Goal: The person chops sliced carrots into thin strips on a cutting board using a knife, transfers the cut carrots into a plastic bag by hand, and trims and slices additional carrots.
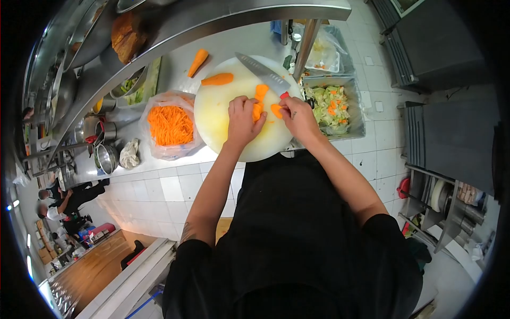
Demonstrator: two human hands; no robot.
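My left hand (245,120) has its fingers curled over a cut carrot chunk (257,112) on the round white cutting board (212,114). Close by, my right hand (302,118) is closed, its fingertips at a small carrot piece (276,110). The red knife handle goes in under this hand, which hides most of it. The knife's wide, holed blade (260,70) points away to the far left across the board. Another carrot piece (262,91) lies just beyond my left fingers. A peeled carrot (218,79) rests on the board's far left edge.
A bag of shredded carrot (171,125) stands left of the board, and a whole carrot (198,62) lies beyond. A bin of vegetable scraps (328,109) is at the right. A steel shelf (212,26) with a post (307,50) crosses above. People (69,199) are far left.
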